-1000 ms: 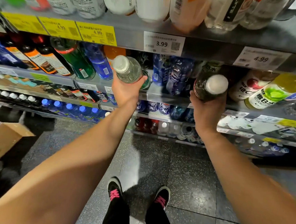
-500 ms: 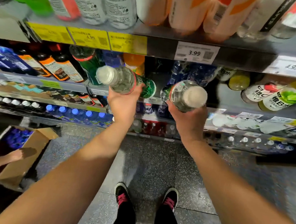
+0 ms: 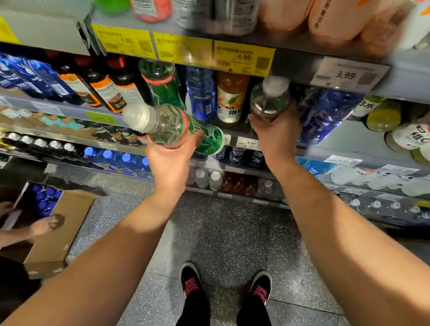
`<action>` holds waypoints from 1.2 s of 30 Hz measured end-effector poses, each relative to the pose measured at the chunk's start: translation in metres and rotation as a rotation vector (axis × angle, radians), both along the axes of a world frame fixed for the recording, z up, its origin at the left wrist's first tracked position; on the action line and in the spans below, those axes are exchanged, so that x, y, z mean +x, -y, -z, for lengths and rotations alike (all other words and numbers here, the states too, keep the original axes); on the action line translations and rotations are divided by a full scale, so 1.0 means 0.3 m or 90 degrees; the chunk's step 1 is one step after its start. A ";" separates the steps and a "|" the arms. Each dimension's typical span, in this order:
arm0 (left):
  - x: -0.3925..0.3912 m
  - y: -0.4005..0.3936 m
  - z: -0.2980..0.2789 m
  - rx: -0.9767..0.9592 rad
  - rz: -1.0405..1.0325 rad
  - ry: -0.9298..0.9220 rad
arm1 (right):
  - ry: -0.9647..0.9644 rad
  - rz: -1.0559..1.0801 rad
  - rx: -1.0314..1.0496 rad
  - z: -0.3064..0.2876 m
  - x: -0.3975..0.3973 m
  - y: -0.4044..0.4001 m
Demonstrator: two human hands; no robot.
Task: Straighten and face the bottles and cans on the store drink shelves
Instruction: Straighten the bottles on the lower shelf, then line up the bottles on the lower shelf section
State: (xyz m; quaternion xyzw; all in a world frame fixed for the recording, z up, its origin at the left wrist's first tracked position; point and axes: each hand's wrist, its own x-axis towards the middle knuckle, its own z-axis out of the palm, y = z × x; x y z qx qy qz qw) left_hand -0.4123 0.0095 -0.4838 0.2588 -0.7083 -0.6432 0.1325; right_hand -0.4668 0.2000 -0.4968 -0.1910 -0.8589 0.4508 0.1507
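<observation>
The left hand [image 3: 169, 159] gripped a clear green-labelled bottle [image 3: 173, 128] tilted on its side, white cap pointing left, out past the shelf's front edge [image 3: 60, 110]. The right hand [image 3: 277, 131] held a second clear bottle [image 3: 269, 99], cap up, at that edge beside an orange drink bottle [image 3: 231, 97]. Yellow price tags [image 3: 243, 58] lined the shelf above.

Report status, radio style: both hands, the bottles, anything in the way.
Left hand grips green-label bottle, tipped sideways off shelf. Right hand grips second bottle at shelf edge. Orange drink bottle stands beside it.
</observation>
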 end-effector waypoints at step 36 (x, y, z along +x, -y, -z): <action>0.078 0.268 0.035 -0.011 0.030 0.084 | -0.006 0.135 -0.088 0.084 -0.127 0.354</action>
